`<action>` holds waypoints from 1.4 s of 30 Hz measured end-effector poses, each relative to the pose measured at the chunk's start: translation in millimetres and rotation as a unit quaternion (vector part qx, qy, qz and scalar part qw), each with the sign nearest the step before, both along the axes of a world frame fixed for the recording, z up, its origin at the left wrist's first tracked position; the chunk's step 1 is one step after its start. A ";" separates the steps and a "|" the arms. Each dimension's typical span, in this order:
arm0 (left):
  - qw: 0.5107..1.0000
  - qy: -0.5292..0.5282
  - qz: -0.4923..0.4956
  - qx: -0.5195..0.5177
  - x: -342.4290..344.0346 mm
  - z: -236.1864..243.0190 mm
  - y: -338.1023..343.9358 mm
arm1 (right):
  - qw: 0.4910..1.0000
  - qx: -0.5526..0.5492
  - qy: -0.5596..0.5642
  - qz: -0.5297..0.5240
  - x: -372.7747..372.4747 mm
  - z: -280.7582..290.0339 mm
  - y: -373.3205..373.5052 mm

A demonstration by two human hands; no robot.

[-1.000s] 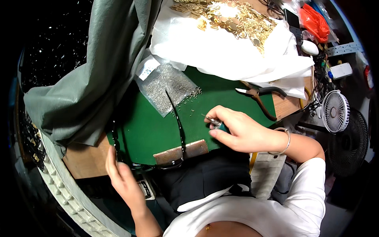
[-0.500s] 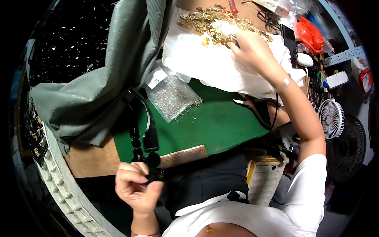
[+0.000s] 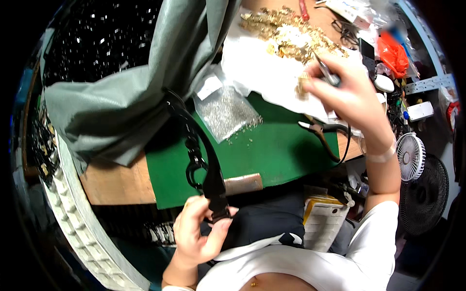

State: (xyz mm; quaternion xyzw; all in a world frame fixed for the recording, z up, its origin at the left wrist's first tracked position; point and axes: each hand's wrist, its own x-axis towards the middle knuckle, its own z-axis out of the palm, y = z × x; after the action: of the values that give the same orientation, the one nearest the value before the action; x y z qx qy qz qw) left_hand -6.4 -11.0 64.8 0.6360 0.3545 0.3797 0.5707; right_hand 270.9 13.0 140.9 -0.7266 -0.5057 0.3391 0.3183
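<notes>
Near the table's front edge, my left hand [image 3: 196,237] is closed on the lower end of a glossy black strap [image 3: 213,182]. A black ring-shaped piece [image 3: 190,175] hangs beside the strap. Over the white sheet [image 3: 269,72], my right hand [image 3: 357,97] is closed round a slim dark pen-like tool [image 3: 332,77]. A blurred gold metal piece [image 3: 303,87] is between its thumb and fingers. Many small gold pieces [image 3: 264,26] are heaped on the sheet. Beyond my left hand, a clear bag [image 3: 225,109] of tiny silver bits lies on the green mat [image 3: 276,150], some bits spilled out.
Cutting pliers [image 3: 320,133] lie at the mat's right. A textured metal bar [image 3: 247,183] sits at its front edge. Grey cloth [image 3: 111,106] drapes over the left side. At the right are a white fan [image 3: 410,154], a black fan [image 3: 422,194] and a red plastic bag [image 3: 392,53].
My right hand has drawn back from the gold heap toward me, now with a gold piece and the tool showing. My left hand has moved right and forward, lifting the black strap.
</notes>
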 end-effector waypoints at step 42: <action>0.979 -0.096 0.095 -0.150 -21.3 20.0 6.9 | 0.971 -0.038 -0.026 0.236 -36.0 -74.0 -47.1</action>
State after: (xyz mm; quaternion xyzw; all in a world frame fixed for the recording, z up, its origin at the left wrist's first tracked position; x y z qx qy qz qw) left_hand -27.7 -4.0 84.8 0.4672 0.4103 0.4338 0.6521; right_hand 234.8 -34.1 67.0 -0.6069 -0.6580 0.4041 0.1884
